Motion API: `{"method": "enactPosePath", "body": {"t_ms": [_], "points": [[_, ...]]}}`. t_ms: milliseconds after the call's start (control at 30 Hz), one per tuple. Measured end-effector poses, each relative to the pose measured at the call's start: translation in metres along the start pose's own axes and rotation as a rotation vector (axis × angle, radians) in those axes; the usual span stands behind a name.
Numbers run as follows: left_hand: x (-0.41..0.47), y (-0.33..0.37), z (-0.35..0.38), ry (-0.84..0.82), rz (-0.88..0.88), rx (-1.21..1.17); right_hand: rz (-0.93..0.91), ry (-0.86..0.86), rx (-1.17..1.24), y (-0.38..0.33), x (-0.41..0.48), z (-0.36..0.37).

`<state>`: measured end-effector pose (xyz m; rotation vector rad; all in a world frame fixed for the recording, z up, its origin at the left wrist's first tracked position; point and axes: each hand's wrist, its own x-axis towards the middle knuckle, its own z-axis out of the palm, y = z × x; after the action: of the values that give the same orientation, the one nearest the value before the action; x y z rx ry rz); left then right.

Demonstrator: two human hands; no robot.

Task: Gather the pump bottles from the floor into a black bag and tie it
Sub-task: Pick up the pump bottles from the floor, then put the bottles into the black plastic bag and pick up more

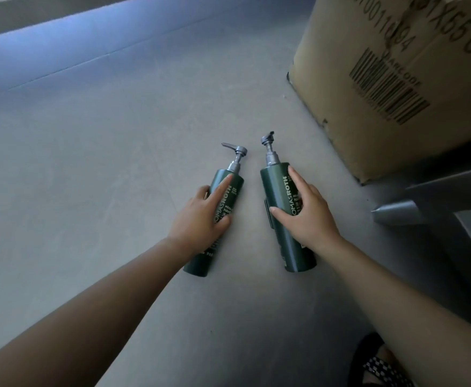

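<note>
Two dark green pump bottles with grey pump heads lie side by side on the grey floor, pumps pointing away from me. My left hand [201, 216] lies over the middle of the left bottle [230, 188], fingers wrapping its body. My right hand [304, 210] covers the middle of the right bottle [276, 182], fingers spread across its white lettering. Both bottles rest on the floor. No black bag is in view.
A large cardboard box [396, 79] with a barcode stands at the upper right, close to the right bottle. A grey metal furniture leg [396, 215] juts in at the right. My foot in a checkered sandal [382, 367] shows at the bottom right. Open grey floor [89, 163] spreads left.
</note>
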<state>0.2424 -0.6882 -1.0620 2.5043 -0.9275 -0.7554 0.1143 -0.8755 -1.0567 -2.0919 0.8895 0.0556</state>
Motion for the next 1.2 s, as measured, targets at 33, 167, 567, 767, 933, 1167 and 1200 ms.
{"method": "enactPosePath", "body": {"t_ms": [33, 167, 567, 767, 933, 1167, 1200], "points": [[-0.001, -0.002, -0.001, 0.003, -0.011, -0.013, 0.001, -0.014, 0.009, -0.002, 0.000, 0.002], [-0.020, -0.006, -0.023, 0.032, -0.075, -0.041, -0.027, -0.092, 0.007, -0.026, -0.002, -0.003], [-0.178, 0.130, -0.260, 0.099, -0.211, -0.265, 0.017, -0.181, 0.166, -0.243, -0.146, -0.166], [-0.276, 0.224, -0.441, 0.153, -0.210, -0.329, -0.041, -0.180, 0.184, -0.414, -0.231, -0.283], [-0.345, 0.279, -0.569, 0.298, -0.203, -0.413, -0.142, -0.192, 0.200, -0.536, -0.286, -0.353], [-0.418, 0.297, -0.664, 0.494, -0.211, -0.564, -0.269, -0.179, 0.191, -0.643, -0.334, -0.389], [-0.426, 0.296, -0.671, 0.514, -0.217, -0.579, -0.281, -0.168, 0.193, -0.655, -0.339, -0.390]]}}
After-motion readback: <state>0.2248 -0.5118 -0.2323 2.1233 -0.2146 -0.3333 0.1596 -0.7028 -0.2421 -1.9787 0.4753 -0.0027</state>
